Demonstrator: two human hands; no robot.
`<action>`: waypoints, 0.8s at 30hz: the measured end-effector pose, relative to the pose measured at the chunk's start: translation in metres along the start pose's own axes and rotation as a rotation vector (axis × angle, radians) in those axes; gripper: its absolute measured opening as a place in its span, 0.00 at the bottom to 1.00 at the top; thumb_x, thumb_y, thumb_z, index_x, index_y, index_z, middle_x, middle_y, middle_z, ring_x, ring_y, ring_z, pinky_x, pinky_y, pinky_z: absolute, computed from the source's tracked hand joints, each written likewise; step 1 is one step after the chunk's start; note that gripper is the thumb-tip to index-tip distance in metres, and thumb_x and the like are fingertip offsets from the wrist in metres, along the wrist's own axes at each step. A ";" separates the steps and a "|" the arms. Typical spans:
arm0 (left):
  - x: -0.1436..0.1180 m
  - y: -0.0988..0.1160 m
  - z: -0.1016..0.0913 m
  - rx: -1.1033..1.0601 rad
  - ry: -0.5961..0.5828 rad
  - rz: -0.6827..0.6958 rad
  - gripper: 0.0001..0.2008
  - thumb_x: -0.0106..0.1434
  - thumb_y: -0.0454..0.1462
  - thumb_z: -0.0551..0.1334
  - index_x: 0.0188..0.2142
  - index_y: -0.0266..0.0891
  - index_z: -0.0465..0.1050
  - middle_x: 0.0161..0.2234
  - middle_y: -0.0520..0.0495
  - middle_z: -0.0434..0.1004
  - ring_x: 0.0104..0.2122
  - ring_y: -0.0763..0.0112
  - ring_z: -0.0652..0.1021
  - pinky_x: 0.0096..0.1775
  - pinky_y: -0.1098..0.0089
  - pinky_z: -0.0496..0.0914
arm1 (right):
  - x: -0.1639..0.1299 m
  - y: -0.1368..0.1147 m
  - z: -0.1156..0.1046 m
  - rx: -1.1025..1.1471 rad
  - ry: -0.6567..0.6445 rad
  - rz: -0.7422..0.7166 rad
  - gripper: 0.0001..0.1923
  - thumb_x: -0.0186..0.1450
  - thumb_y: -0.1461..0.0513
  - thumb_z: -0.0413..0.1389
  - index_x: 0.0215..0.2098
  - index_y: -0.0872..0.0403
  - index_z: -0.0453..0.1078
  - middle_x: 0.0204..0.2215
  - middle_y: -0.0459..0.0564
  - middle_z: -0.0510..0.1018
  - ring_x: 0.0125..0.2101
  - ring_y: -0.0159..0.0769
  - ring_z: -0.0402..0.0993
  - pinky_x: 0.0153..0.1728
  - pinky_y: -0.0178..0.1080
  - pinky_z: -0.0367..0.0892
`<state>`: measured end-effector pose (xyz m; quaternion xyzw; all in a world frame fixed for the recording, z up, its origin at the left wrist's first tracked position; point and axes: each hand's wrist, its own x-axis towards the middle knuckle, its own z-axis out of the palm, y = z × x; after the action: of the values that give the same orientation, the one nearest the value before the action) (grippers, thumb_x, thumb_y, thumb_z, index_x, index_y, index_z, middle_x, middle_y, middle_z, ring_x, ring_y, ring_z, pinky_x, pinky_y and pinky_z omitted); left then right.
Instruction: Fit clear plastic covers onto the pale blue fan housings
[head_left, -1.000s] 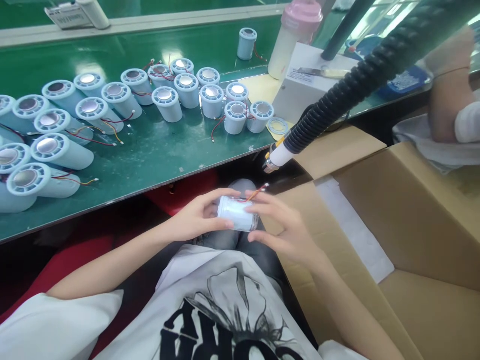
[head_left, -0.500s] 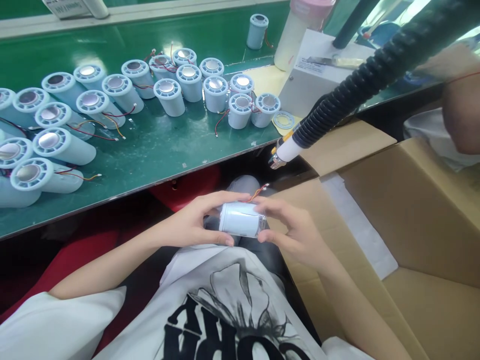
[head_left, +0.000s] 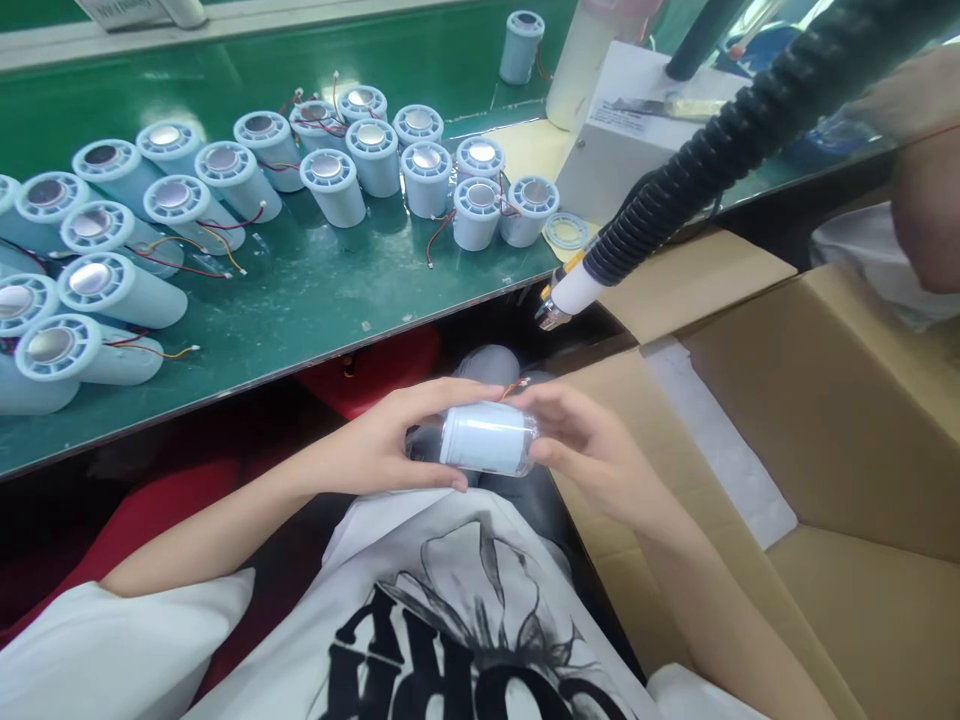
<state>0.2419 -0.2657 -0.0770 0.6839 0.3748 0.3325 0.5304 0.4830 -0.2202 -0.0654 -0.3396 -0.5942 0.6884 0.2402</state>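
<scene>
Above my lap, a light-blue cylindrical battery pack [head_left: 489, 438] lies on its side between my two hands. Clear film covers it and extends past its right end. My left hand [head_left: 409, 432] wraps the left end, fingers along the top and thumb below. At the right end, my right hand [head_left: 581, 440] grips the film-covered edge between thumb and fingers. Thin wires [head_left: 514, 387] with a small white connector stick up behind the pack, partly hidden by my fingers. The pack's end faces are out of sight.
Several similar blue packs [head_left: 334, 190] with loose wires stand or lean on the green bench [head_left: 300, 310]. A black corrugated hose [head_left: 675, 170] with a metal-tipped nozzle [head_left: 551, 312] hangs ahead. To my right are an open cardboard box [head_left: 840, 410] and another person's arm [head_left: 926, 190].
My right hand has shifted slightly right along the pack's end, and the film there looks smoother and rounder. The wires show less above my fingers. My left hand keeps its hold.
</scene>
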 end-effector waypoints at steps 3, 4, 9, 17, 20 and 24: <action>0.000 0.002 0.000 -0.003 0.000 0.003 0.40 0.54 0.35 0.71 0.64 0.48 0.58 0.62 0.40 0.64 0.58 0.55 0.70 0.53 0.63 0.71 | 0.001 0.000 0.001 0.013 0.027 0.027 0.14 0.63 0.54 0.61 0.44 0.50 0.69 0.45 0.50 0.77 0.43 0.38 0.75 0.39 0.37 0.74; 0.000 0.002 0.000 -0.004 0.001 0.003 0.39 0.54 0.34 0.71 0.63 0.48 0.58 0.62 0.41 0.64 0.58 0.56 0.70 0.53 0.63 0.71 | 0.002 -0.001 0.001 0.021 0.031 0.034 0.13 0.63 0.54 0.60 0.44 0.50 0.69 0.44 0.50 0.77 0.43 0.38 0.75 0.38 0.37 0.74; 0.000 0.004 0.000 0.004 0.004 0.005 0.39 0.54 0.34 0.70 0.63 0.47 0.59 0.61 0.41 0.65 0.58 0.57 0.69 0.53 0.64 0.71 | 0.005 -0.004 0.003 0.064 0.029 0.089 0.15 0.64 0.51 0.59 0.42 0.51 0.68 0.33 0.47 0.77 0.30 0.33 0.75 0.31 0.35 0.74; -0.001 0.001 0.000 -0.002 -0.005 0.035 0.39 0.54 0.33 0.71 0.63 0.48 0.59 0.62 0.41 0.63 0.60 0.56 0.67 0.55 0.63 0.69 | 0.007 -0.003 0.009 0.210 0.069 0.232 0.19 0.61 0.47 0.59 0.36 0.53 0.66 0.25 0.41 0.71 0.22 0.27 0.72 0.23 0.31 0.73; -0.001 0.000 -0.001 0.003 -0.009 0.051 0.39 0.54 0.33 0.70 0.63 0.48 0.59 0.62 0.40 0.63 0.61 0.55 0.66 0.56 0.61 0.69 | 0.007 0.001 0.010 0.288 0.045 0.271 0.20 0.61 0.46 0.59 0.35 0.53 0.64 0.24 0.41 0.71 0.21 0.28 0.73 0.21 0.31 0.73; -0.001 -0.002 -0.002 0.009 -0.016 0.076 0.40 0.53 0.32 0.71 0.63 0.47 0.59 0.62 0.39 0.63 0.61 0.54 0.67 0.57 0.59 0.68 | 0.009 0.006 0.011 0.321 -0.001 0.349 0.20 0.63 0.45 0.55 0.35 0.53 0.61 0.20 0.44 0.75 0.19 0.33 0.76 0.17 0.30 0.70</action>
<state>0.2392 -0.2653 -0.0782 0.7027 0.3456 0.3452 0.5173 0.4693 -0.2219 -0.0723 -0.3945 -0.4096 0.8052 0.1682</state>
